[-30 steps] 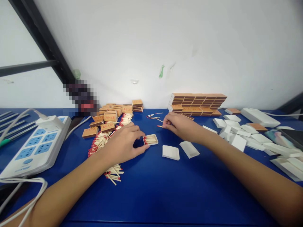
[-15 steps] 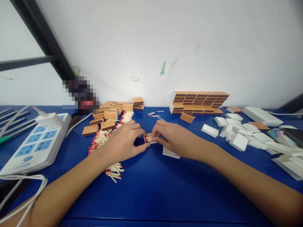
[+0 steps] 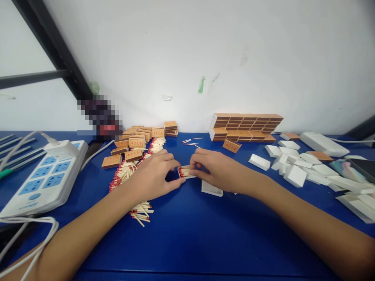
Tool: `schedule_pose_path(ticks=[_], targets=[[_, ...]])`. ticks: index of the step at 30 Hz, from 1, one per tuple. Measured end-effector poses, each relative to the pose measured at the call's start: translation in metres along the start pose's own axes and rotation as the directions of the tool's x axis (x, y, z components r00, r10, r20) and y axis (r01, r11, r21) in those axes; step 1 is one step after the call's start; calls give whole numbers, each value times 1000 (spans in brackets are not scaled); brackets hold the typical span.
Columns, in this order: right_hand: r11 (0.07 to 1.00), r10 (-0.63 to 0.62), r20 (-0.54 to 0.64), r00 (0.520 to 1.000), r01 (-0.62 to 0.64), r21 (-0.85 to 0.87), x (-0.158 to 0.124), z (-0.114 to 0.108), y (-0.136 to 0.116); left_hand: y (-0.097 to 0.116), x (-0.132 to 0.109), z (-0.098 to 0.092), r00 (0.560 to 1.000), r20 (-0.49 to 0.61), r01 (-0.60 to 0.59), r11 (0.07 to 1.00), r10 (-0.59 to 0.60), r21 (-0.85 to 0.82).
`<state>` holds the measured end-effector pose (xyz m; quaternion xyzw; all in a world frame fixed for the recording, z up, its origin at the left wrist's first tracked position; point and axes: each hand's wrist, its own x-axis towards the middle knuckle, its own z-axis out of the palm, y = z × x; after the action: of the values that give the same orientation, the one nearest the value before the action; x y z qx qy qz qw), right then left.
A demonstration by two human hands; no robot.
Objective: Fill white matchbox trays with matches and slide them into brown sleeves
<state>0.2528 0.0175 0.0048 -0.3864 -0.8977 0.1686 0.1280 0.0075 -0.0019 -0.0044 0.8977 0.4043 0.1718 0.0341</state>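
Observation:
A small white matchbox tray (image 3: 184, 171) filled with red-tipped matches lies on the blue table (image 3: 187, 242). My left hand (image 3: 154, 173) curls round the tray's left end, thumb under and fingers over. My right hand (image 3: 215, 168) pinches the tray's right end with its fingertips. A pile of loose matches (image 3: 129, 175) lies under and left of my left wrist. An empty white tray (image 3: 211, 189) sits just below my right hand.
Orange matchbox sleeves (image 3: 137, 142) are scattered at the back left and stacked in a neat block (image 3: 246, 127) by the wall. Several white trays (image 3: 295, 168) spread to the right. A power strip (image 3: 47, 175) with cables lies left. Stray matches (image 3: 191, 142) lie behind.
My right hand came back from the stray matches at the back and closed on the tray's right end. The left hand stayed on the tray.

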Motion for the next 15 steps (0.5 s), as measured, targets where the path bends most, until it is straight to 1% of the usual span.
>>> schedule_pose_path(ticks=[6, 10, 15], targets=[[1000, -9, 50, 999, 8, 13, 1, 0, 2, 0, 1, 0, 1000, 5, -11, 1000, 11, 7], [999, -18, 26, 1000, 18, -36, 2, 0, 2, 1, 0, 0, 1000, 2, -13, 1000, 13, 9], [997, 0, 31, 1000, 2, -75, 1, -2, -2, 1, 0, 0, 1000, 6, -13, 1000, 13, 5]])
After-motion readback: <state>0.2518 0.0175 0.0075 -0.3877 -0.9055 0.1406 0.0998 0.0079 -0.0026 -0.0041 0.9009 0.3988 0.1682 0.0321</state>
